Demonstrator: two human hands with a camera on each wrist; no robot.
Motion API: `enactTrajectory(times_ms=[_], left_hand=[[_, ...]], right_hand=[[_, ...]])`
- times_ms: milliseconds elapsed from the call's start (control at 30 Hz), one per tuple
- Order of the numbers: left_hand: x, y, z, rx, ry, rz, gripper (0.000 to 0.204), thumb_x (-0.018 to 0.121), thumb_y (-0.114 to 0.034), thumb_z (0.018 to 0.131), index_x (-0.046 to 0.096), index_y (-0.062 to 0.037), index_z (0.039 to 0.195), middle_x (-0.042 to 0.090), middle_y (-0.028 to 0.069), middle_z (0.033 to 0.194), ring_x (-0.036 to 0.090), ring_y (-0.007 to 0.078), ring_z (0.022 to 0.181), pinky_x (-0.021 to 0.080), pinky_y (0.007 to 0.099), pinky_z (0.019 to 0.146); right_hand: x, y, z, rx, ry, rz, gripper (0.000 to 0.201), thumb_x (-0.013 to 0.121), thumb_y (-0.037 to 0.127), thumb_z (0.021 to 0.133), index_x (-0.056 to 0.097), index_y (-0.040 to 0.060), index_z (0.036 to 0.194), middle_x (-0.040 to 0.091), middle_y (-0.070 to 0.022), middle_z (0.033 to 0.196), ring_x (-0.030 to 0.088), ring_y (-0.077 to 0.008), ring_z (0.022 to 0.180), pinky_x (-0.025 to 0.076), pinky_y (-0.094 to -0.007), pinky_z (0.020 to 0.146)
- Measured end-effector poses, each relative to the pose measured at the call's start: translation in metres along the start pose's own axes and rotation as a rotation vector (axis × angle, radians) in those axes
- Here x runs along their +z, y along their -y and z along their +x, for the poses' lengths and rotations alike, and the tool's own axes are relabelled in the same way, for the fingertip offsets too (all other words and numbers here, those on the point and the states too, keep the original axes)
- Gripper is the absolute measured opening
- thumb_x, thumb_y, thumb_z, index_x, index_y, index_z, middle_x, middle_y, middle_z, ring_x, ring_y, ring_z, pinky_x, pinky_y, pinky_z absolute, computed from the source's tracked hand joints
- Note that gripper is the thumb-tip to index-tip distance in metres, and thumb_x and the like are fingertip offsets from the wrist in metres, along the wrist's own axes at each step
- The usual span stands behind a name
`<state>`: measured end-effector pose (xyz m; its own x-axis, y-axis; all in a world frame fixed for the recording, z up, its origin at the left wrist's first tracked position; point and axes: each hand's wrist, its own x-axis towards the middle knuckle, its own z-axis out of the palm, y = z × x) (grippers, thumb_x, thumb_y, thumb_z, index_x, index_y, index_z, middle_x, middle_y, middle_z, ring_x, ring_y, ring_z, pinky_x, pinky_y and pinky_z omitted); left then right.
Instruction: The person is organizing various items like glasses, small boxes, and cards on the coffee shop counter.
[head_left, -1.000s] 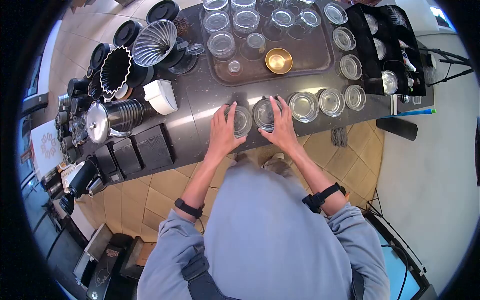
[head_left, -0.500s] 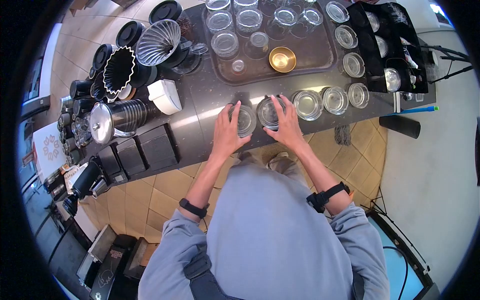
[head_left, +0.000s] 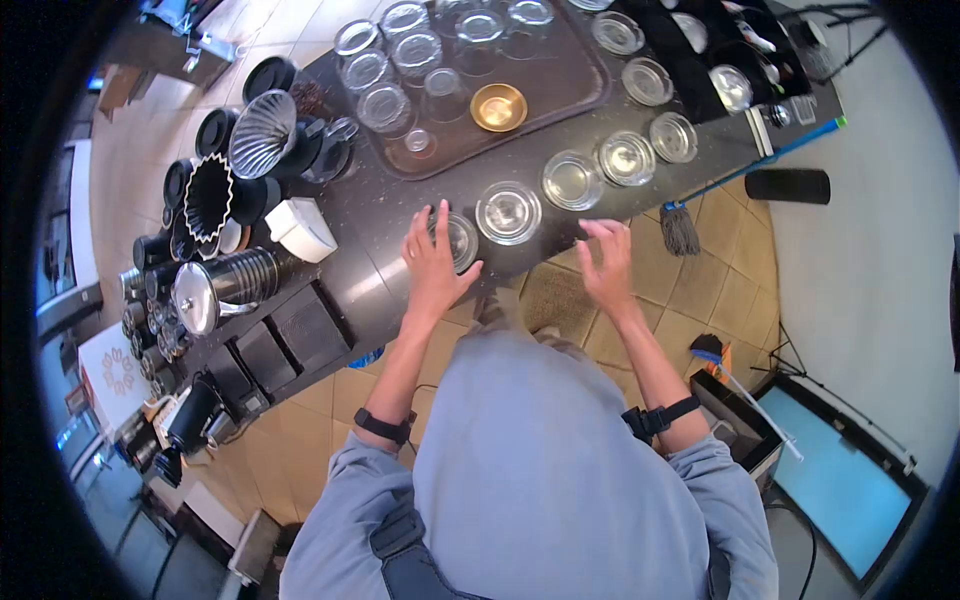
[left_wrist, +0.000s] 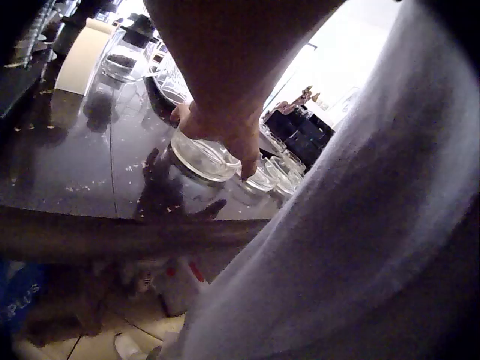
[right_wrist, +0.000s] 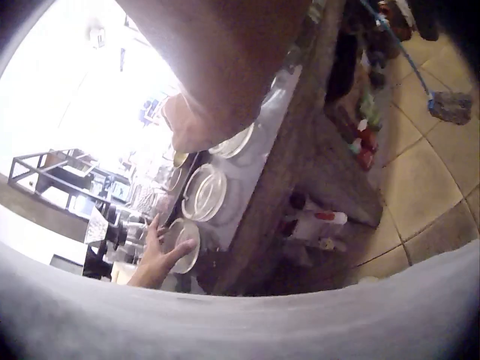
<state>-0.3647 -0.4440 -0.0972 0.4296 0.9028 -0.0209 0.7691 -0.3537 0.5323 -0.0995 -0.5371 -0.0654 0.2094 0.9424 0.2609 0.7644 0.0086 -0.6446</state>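
Observation:
My left hand [head_left: 435, 262] holds a round clear glass ashtray [head_left: 455, 243] on the dark counter, thumb at its near side and fingers around its far edge. In the left wrist view, that ashtray [left_wrist: 202, 161] lies beneath the hand. Just right of it sits a second glass ashtray [head_left: 508, 213]. My right hand [head_left: 608, 270] is off to the right of it, past the counter's front edge in the head view, with loosely bent fingers and nothing in them. More ashtrays [head_left: 573, 180] continue the row toward the right and back.
A brown tray [head_left: 560, 120] carries upturned glasses and a brass bowl [head_left: 498, 107]. Toward the left stand a white filter holder [head_left: 301, 229], a steel French press [head_left: 225, 290] and coffee drippers [head_left: 264, 137]. A black organizer [head_left: 700, 60] is at the back right; a mop [head_left: 680, 232] leans below it.
My right hand has let go of the second ashtray and drawn away to the right. My left hand stays on its ashtray, while the head view has turned and shifted.

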Motion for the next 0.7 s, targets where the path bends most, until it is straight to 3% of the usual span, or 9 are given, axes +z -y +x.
enactTrajectory(times_ms=[133, 300, 367, 433, 467, 533, 567, 633, 700], left_hand=[[-0.001, -0.013, 0.000, -0.003, -0.017, 0.050, 0.110, 0.083, -0.029, 0.067, 0.019, -0.0124, 0.155, 0.028, 0.0207, 0.149, 0.026, 0.0394, 0.140, 0.021, 0.0530, 0.112], [0.002, -0.019, 0.002, 0.006, -0.007, 0.136, 0.111, 0.082, -0.028, 0.066, 0.017, -0.0149, 0.156, 0.028, 0.0200, 0.150, 0.024, 0.0398, 0.141, 0.018, 0.0551, 0.114], [0.003, -0.033, -0.005, -0.001, -0.066, 0.264, 0.115, 0.083, -0.035, 0.065, 0.015, -0.0173, 0.156, 0.024, 0.0191, 0.153, 0.020, 0.0412, 0.144, 0.020, 0.0608, 0.112], [-0.009, -0.078, -0.008, 0.019, -0.068, 0.360, 0.117, 0.083, -0.042, 0.065, 0.013, -0.0186, 0.157, 0.021, 0.0194, 0.155, 0.016, 0.0422, 0.145, 0.023, 0.0644, 0.108], [-0.003, -0.101, -0.011, 0.123, -0.131, 0.304, 0.114, 0.082, -0.043, 0.066, 0.017, -0.0183, 0.156, 0.023, 0.0203, 0.155, 0.018, 0.0417, 0.144, 0.024, 0.0610, 0.109], [0.019, -0.152, -0.029, 0.350, -0.343, 0.269, 0.091, 0.076, -0.029, 0.076, 0.029, -0.0138, 0.153, 0.030, 0.0222, 0.150, 0.028, 0.0413, 0.139, 0.029, 0.0574, 0.108], [0.035, -0.196, -0.036, 0.366, -0.354, 0.253, 0.079, 0.073, -0.022, 0.079, 0.036, -0.0101, 0.149, 0.038, 0.0233, 0.144, 0.035, 0.0422, 0.134, 0.033, 0.0559, 0.105], [0.086, -0.275, -0.043, 0.673, -0.194, -0.216, 0.052, 0.064, -0.005, 0.085, 0.051, -0.0029, 0.135, 0.053, 0.0216, 0.125, 0.053, 0.0362, 0.115, 0.043, 0.0418, 0.097], [0.149, -0.353, -0.067, 0.683, 0.319, -0.434, 0.032, 0.058, -0.003, 0.091, 0.057, 0.0001, 0.124, 0.058, 0.0095, 0.098, 0.058, 0.0192, 0.088, 0.048, 0.0330, 0.082]], right_hand=[[-0.048, -0.046, -0.071, 0.269, -0.106, 0.046, 0.016, 0.061, 0.002, 0.089, 0.059, 0.0028, 0.104, 0.060, -0.0103, 0.091, 0.059, -0.0242, 0.081, 0.049, -0.0328, 0.078], [-0.109, -0.090, -0.202, 0.497, -0.338, 0.012, 0.013, 0.059, 0.006, 0.093, 0.060, 0.0035, 0.105, 0.061, -0.0090, 0.085, 0.060, -0.0189, 0.074, 0.050, -0.0304, 0.069], [-0.127, -0.095, -0.263, 0.577, -0.439, 0.001, 0.013, 0.058, 0.007, 0.094, 0.060, 0.0039, 0.106, 0.062, -0.0090, 0.085, 0.060, -0.0170, 0.074, 0.050, -0.0303, 0.068], [-0.150, -0.105, -0.327, 0.793, -0.460, 0.021, 0.016, 0.057, 0.008, 0.094, 0.061, 0.0047, 0.109, 0.063, -0.0085, 0.083, 0.059, -0.0158, 0.073, 0.051, -0.0305, 0.069], [-0.154, -0.119, -0.372, 0.790, -0.576, 0.047, 0.017, 0.058, 0.011, 0.094, 0.063, 0.0047, 0.110, 0.064, -0.0094, 0.082, 0.060, -0.0147, 0.072, 0.050, -0.0304, 0.067], [-0.182, -0.129, -0.439, 0.897, -0.573, 0.041, 0.016, 0.056, 0.012, 0.096, 0.065, 0.0071, 0.107, 0.065, -0.0057, 0.081, 0.059, -0.0123, 0.069, 0.049, -0.0297, 0.065], [-0.195, -0.128, -0.474, 0.948, -0.609, 0.031, 0.015, 0.055, 0.013, 0.096, 0.066, 0.0065, 0.105, 0.065, -0.0057, 0.079, 0.059, -0.0126, 0.069, 0.050, -0.0301, 0.064], [-0.210, -0.151, -0.549, 1.004, -0.744, 0.090, 0.016, 0.054, 0.013, 0.096, 0.067, 0.0059, 0.102, 0.065, -0.0062, 0.075, 0.060, -0.0138, 0.067, 0.050, -0.0310, 0.063], [-0.217, -0.152, -0.637, 1.064, -0.951, 0.126, 0.016, 0.054, 0.014, 0.095, 0.067, 0.0058, 0.102, 0.065, -0.0067, 0.073, 0.061, -0.0147, 0.067, 0.050, -0.0314, 0.063]])
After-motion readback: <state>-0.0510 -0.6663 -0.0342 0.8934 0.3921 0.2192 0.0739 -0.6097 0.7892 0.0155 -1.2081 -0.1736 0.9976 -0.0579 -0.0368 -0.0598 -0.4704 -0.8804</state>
